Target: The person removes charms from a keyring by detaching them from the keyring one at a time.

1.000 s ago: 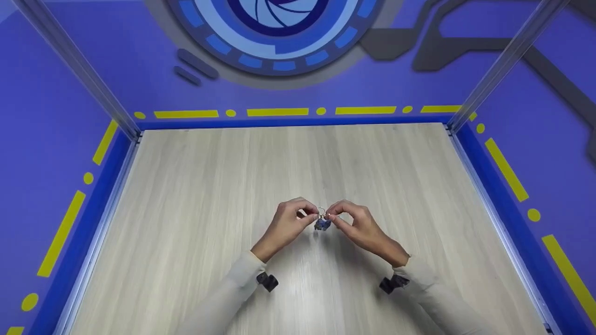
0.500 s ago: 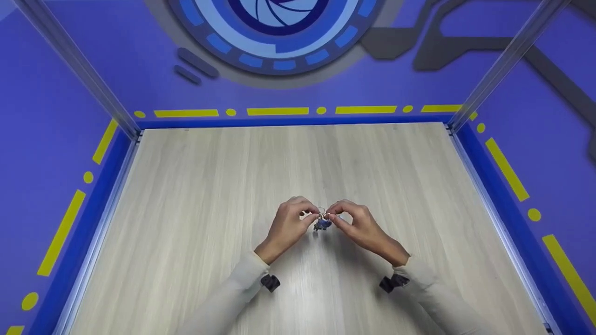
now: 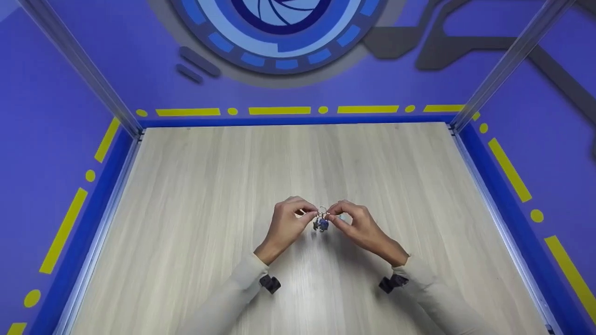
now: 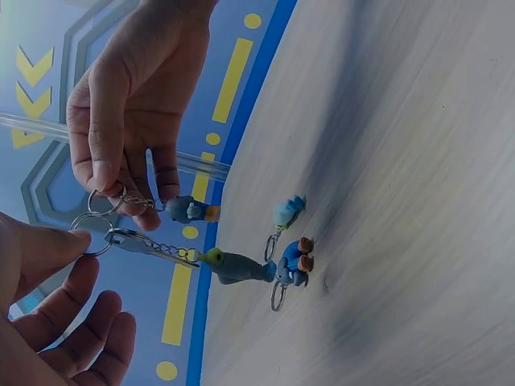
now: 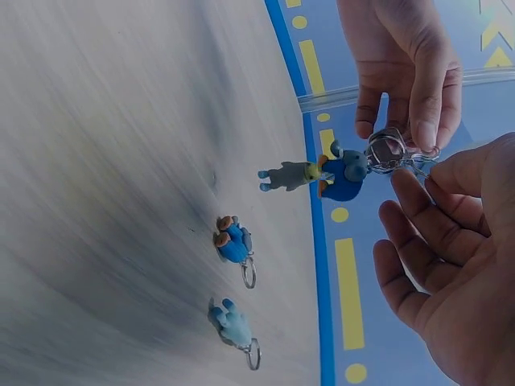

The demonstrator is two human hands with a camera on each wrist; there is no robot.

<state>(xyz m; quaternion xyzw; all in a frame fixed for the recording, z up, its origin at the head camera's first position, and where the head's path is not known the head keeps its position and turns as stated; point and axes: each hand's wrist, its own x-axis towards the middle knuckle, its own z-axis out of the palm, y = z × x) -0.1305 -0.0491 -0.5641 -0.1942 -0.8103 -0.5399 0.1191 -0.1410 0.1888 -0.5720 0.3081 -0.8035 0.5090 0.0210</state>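
Observation:
In the head view my left hand [image 3: 289,223] and right hand [image 3: 365,225] meet over the middle of the table, pinching thin metal rings [image 3: 322,210] between thumbs and fingertips. A grey figure keychain [image 4: 241,267] with a yellow-green head hangs by a chain from the ring at my left fingertips. From the ring at my right fingertips hangs a blue figure keychain [image 5: 344,178] with orange feet. The rings overlap in the wrist views; whether they are linked I cannot tell. Fingers cover parts of them.
On the wooden table [image 3: 209,186] lie two more keychains with rings, a blue one [image 5: 233,241] with orange-brown feet and a light-blue one [image 5: 233,323]. Blue panels [image 3: 116,60] with yellow marks stand around the table's back and sides.
The hanging figures have turned and now show more separately below the rings. My left hand has shifted slightly, while my right hand has stayed nearly in place.

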